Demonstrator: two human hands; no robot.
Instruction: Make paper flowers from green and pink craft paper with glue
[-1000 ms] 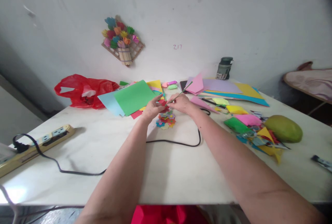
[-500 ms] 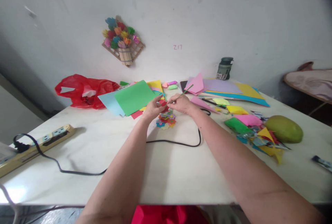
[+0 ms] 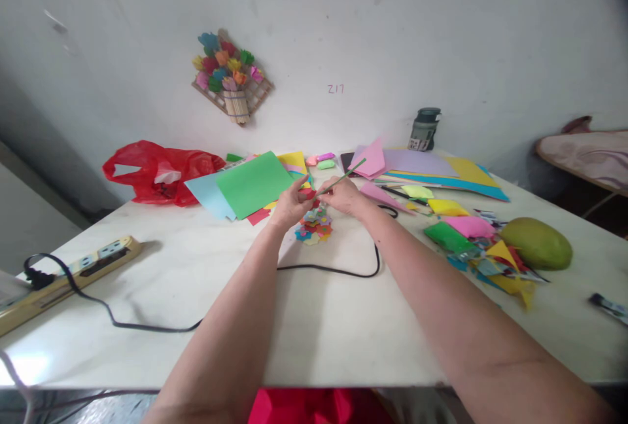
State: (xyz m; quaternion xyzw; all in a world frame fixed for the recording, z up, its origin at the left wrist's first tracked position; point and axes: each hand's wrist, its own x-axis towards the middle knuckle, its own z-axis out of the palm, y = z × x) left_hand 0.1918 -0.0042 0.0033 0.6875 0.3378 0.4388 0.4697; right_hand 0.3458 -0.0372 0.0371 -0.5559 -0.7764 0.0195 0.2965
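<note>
The person's two hands are working close together over the middle of the white surface [image 3: 343,339]. The right hand [image 3: 343,196] is pinching a thin green strip [image 3: 349,173] in its grip, and the strip is slanting up and to the right from between the hands. The left hand [image 3: 292,205] is bending its thumb and fingers near the strip's lower end; the view is not showing whether its grip is holding anything, so one cannot tell. Red paper [image 3: 308,193] is showing between the hands, and colourful paper flowers [image 3: 314,231] are lying in a cluster just on the near side of them. A black cord [image 3: 328,269] is curving across the surface nearer the person. To the left, a green sheet [image 3: 255,183] is partly covering a light blue sheet [image 3: 209,196], with a red plastic bag [image 3: 186,172] sitting beyond. To the right, a pink packet [image 3: 470,226] is lying beside a green packet [image 3: 447,238], near a rounded olive object [image 3: 537,244].
</note>
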